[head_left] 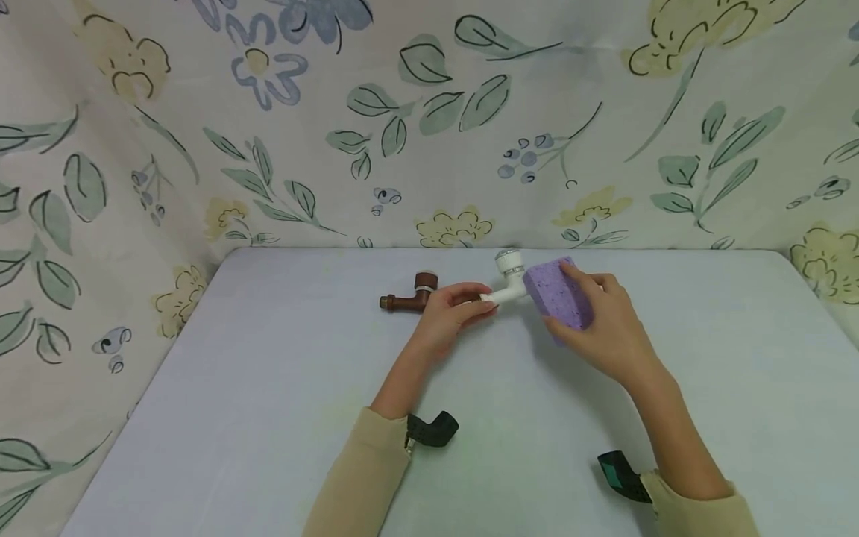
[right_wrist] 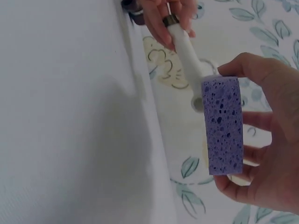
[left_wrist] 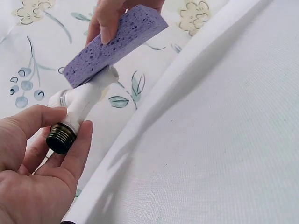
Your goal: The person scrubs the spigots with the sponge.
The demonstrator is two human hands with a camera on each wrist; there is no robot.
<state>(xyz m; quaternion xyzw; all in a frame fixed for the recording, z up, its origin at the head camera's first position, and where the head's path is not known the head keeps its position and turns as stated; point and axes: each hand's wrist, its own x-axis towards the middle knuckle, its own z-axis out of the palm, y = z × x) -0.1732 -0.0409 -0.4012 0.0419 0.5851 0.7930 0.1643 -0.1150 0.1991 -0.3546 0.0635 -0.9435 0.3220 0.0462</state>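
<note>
Nearest the camera, back along the forearms from the hands: beige sleeves [head_left: 359,477], with a curved black piece [head_left: 435,430] on the inner side of the left wrist and a second black piece [head_left: 624,477], bearing a green patch, on the inner side of the right wrist. Farther out, left hand [head_left: 448,317] closed to a narrow pinch, thumb on one side and fingers on the other, with hold of a white tap [head_left: 514,286] by its dark threaded end [left_wrist: 60,139]. Body of the white tap angled out from the left fingertips towards the right hand, silver-ringed knob [head_left: 508,259] on the far side. Right hand [head_left: 607,328] spread to the width of a purple sponge [head_left: 560,294], thumb at one edge, fingers curled over the opposite edge. Pitted sponge tilted between the two hands, apparently touching the white tap near its round outlet [left_wrist: 113,74]; exact contact partly hidden. Just beyond and leftward of the left hand, a brown tap [head_left: 417,301] lying on the desk [head_left: 235,410], partly covered by that hand, brass-coloured tip pointing away from it. Soft shadow on the white desk just below the right hand. Beyond both hands and round to their left, hanging cloth [head_left: 295,112] printed with green leaves, yellow flowers and blue berries.
</note>
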